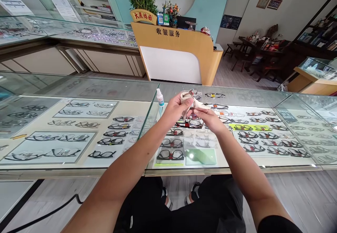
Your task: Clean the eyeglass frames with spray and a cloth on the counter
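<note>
Above the glass counter [226, 155], my two hands are close together on a crumpled cream cloth [187, 96]. My left hand [180, 105] is closed, with its thumb and fingers pinching the bunched upper part. My right hand [207, 117] pinches near the cloth's lower right edge. A small dark piece shows in the folds, but most of whatever lies inside is hidden. Just left of my left hand, a white spray bottle [160, 97] stands upright on the counter. Black eyeglasses with a red label [189, 124] appear right below my hands; whether they are under the glass I cannot tell.
Rows of eyeglasses [171, 154] with labels lie under the glass on both sides, some on white trays [91, 134]. A green sheet [201, 156] is near the front edge. Beyond stand a wooden cashier desk [179, 39] and another display case [92, 32].
</note>
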The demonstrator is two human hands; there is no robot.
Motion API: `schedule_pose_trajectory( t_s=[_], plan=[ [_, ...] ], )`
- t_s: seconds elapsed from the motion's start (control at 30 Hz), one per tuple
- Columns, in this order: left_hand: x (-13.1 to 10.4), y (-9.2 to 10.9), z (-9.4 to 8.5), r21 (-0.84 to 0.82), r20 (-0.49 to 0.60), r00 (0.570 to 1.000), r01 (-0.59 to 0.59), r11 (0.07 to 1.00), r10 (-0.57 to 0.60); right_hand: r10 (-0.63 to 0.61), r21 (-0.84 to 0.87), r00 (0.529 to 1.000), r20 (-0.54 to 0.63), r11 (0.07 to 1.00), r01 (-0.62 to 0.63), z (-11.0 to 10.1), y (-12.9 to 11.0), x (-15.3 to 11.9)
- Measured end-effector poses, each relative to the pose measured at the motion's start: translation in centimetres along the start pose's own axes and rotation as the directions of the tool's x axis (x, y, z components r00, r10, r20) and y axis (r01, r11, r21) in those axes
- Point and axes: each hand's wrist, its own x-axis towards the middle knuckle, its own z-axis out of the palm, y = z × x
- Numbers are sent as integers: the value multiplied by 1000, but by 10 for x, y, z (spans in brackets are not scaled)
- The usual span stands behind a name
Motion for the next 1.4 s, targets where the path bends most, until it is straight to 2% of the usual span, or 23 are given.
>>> schedule_pose_trajectory(
  t_s=[0.2, 0.27, 0.4, 0.63, 0.8, 0.87, 0.97, 1.07, 1.2, 1.3, 1.4],
  plan=[
    [5, -4, -13, 7, -74, 996, 42, 999, -41, -47, -19, 999, 10, 999, 48, -2, -11, -3],
    [5, -4, -14, -20, -29, 998, 57, 998, -57, -73, -5, 997, 9, 997, 73, -2, -12, -3],
    [2, -2, -8, -16, 73, 997, 19, 1000, -18, -81, 11, 997, 19, 997, 81, -1, -7, 0],
    [-1, -4, 2, -1, -73, 997, 25, 1000, -25, -1, -115, 1000, 12, 993, 2, 8, -7, -2],
    [6, -14, -4, -73, -178, 983, 35, 997, -47, -61, -79, 998, 8, 995, 62, 6, -13, -3],
    [10, -16, -7, -140, -213, 976, 20, 990, -50, -86, -17, 995, -46, 996, 85, 2, -16, -3],
    [13, -18, -11, -195, -229, 972, 13, 981, -59, -134, 37, 973, -190, 989, 144, -6, -21, -4],
    [11, -18, -13, -140, -200, 976, 63, 988, -91, -213, -7, 931, -297, 975, 221, -11, -25, -5],
    [2, -17, -10, 50, -78, 978, 198, 979, -194, -253, -65, 895, -367, 967, 246, -13, -27, -3],
    [-3, -14, -4, 133, 30, 973, 224, 966, -230, -252, -55, 905, -343, 967, 248, -10, -25, -1],
    [-6, -10, 3, 153, 43, 980, 187, 970, -196, -223, -12, 937, -268, 974, 228, -7, -21, -1]
  ],
)
